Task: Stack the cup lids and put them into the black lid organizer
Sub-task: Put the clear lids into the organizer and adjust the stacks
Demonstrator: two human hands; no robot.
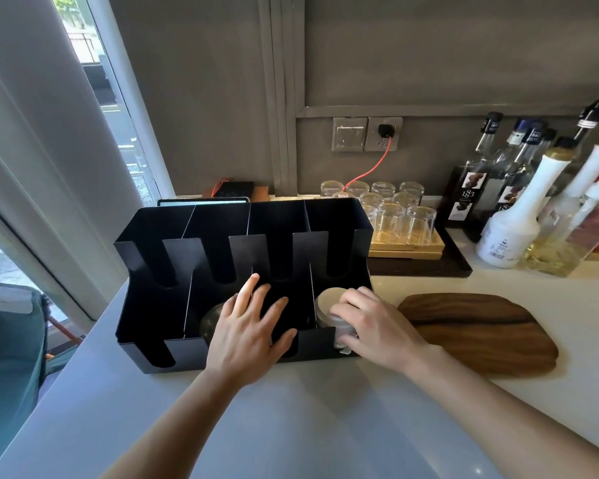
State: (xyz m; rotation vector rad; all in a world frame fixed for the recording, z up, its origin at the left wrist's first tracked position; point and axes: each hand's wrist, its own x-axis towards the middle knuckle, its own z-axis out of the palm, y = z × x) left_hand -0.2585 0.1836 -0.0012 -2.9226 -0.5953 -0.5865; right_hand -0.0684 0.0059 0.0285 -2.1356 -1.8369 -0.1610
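The black lid organizer [222, 223] stands on the white counter, with several upright slots divided by black walls. My right hand [370, 323] rests curled on a stack of clear cup lids [329, 305] lying on its side in the rightmost slot. My left hand [253, 326] lies flat with fingers spread over the front of the third slot from the left. Another stack of clear lids [210, 321] shows in the second slot, partly hidden behind my left hand.
A wooden board [481, 326] lies right of the organizer. Behind it, upturned glasses [395, 216] sit on a wooden tray, and syrup bottles [519, 209] crowd the back right. A red cable runs from the wall socket [384, 133]. The counter edge drops off at left.
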